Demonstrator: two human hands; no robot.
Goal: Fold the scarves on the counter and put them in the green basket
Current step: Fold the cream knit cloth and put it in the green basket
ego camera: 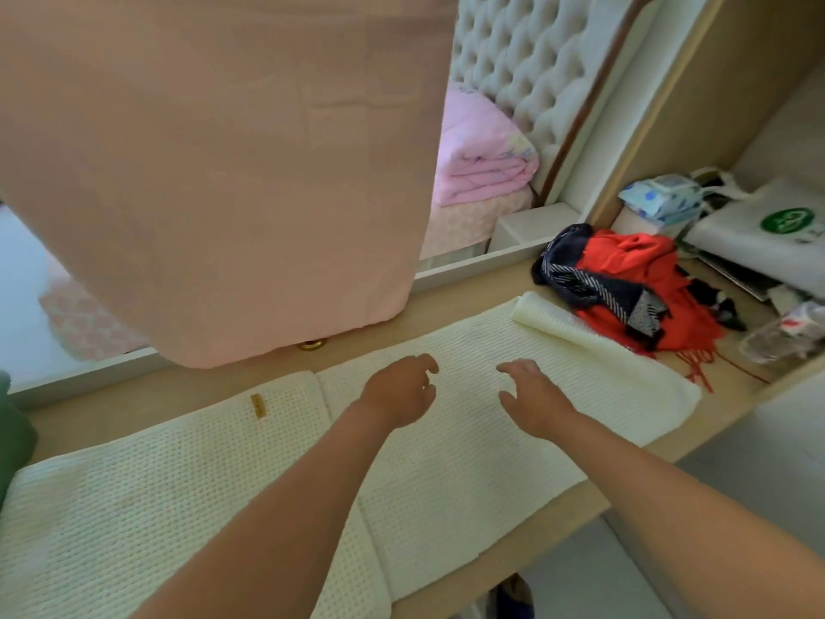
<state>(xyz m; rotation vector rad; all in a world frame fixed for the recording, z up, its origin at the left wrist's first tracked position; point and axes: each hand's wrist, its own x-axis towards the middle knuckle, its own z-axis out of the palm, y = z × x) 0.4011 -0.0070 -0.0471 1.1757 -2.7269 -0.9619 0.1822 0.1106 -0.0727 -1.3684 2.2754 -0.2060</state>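
Your fingers [426,364] are loosely curled on both hands and grasp nothing. Your left hand [399,390] and right hand [533,397] sit side by side, a little apart, at the middle of the frame over the cream scarf [446,462], palms down. Whether the fingertips touch the knit cannot be told.

That cream scarf lies flat along the surface [580,511], running from the lower left of the frame up toward the right. Its right end is turned back over itself in a soft roll. A small tan label [258,405] shows on its far edge, left of your left hand.

Just beyond the rolled end, right of centre, a red scarf [634,270] with a fringe lies bunched in a heap on the surface, with a dark striped scarf [580,279] crumpled on top of it.

At the far left edge a dark green shape [13,440] is cut off by the frame; what it is cannot be told.

Further right, a white bag [768,234] with a green logo, a blue pack [665,198] and a clear plastic bottle [781,337] crowd the corner. A pink cloth [223,172] hangs across the upper left of the frame. Behind it, at the upper middle, a folded pink blanket [482,158] lies on a bed against a tufted headboard [535,60].
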